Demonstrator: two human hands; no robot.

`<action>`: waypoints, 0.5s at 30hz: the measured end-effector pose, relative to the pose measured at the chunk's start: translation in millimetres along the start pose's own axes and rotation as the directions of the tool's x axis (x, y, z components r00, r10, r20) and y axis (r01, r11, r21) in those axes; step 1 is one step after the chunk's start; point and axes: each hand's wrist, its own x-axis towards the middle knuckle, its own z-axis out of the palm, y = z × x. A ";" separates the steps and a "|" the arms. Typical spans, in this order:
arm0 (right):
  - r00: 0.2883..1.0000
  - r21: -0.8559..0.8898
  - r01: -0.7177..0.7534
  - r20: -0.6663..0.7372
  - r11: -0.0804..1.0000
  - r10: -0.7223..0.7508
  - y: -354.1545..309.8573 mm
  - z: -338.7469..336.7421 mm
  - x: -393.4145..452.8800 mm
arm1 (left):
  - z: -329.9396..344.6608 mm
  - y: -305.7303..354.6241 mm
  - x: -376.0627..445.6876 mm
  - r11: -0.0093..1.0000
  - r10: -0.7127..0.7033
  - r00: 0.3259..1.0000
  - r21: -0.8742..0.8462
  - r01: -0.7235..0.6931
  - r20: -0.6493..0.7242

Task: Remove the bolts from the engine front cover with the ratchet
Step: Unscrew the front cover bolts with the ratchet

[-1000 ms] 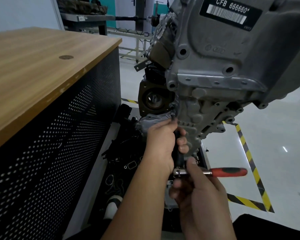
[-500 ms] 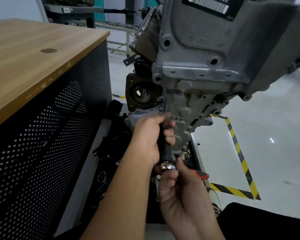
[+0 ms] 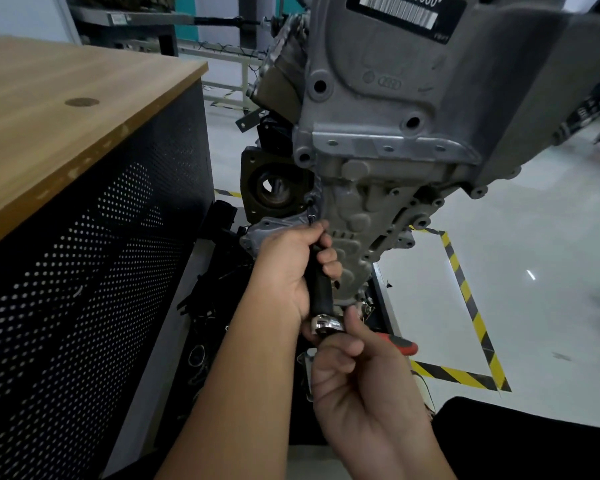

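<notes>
In the centre of the frame the left hand (image 3: 293, 265) is wrapped around the black cylindrical extension bar (image 3: 320, 284) of the ratchet, fingers curled tight on it. The bar's long axis runs up and slightly left, from the chrome ratchet head (image 3: 327, 323) at its lower end to a thin bit at its upper tip. That tip meets a small dark bolt (image 3: 311, 218) on the left edge of the grey cast-aluminium engine front cover (image 3: 368, 216), just above the left hand's knuckles.

The right hand (image 3: 357, 379), lower centre, grips the ratchet just below the head, thumb lying along it. The red plastic ratchet handle (image 3: 400, 344) sticks out to the right of that hand, roughly crosswise to the bar. The right hand is the one on the lever, while the left is nearer the bolt and steadies the bar on it.

By my judgement the next swing depends on the bar staying in line with the bolt, which lies straight up the bar from the left fingers.

At lower left of the engine, beside the wooden-topped perforated metal cabinet (image 3: 84, 188), a floor tray (image 3: 174, 306) holds a dark heap of parts that are too dim to identify.
</notes>
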 end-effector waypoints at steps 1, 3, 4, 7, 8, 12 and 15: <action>0.998 -0.148 0.064 0.017 0.987 -0.062 1.2 -1.0 -1.0 | -0.3 -0.1 1.0 1.000 0.001 1.000 0.011 -0.001 -0.009; 0.928 -0.582 0.359 0.136 0.730 -0.348 0.2 -10.2 1.3 | -1.1 -2.5 3.1 0.997 0.035 0.999 0.063 -0.032 -0.035; 0.852 -0.748 0.475 0.258 0.464 -0.456 0.1 -14.7 3.4 | -1.1 -4.2 3.4 0.995 0.052 0.998 0.087 -0.048 -0.045; 0.771 -0.828 0.534 0.394 0.171 -0.500 0.6 -15.8 3.8 | -0.4 -4.7 3.2 0.995 0.031 0.998 0.091 -0.026 -0.052; 0.818 -0.787 0.511 0.322 0.345 -0.476 0.6 -11.1 0.8 | 0.2 -3.4 2.7 0.998 0.010 0.999 0.070 -0.007 -0.050; 0.956 -0.384 0.288 0.053 0.877 -0.290 -3.1 -0.7 -0.5 | 7.9 -0.4 3.1 0.999 -0.017 0.996 0.049 0.021 -0.087; 0.971 -0.321 0.232 0.016 0.918 -0.239 -4.7 -2.2 -0.3 | 10.6 3.8 2.8 0.998 -0.040 0.995 0.046 0.045 -0.093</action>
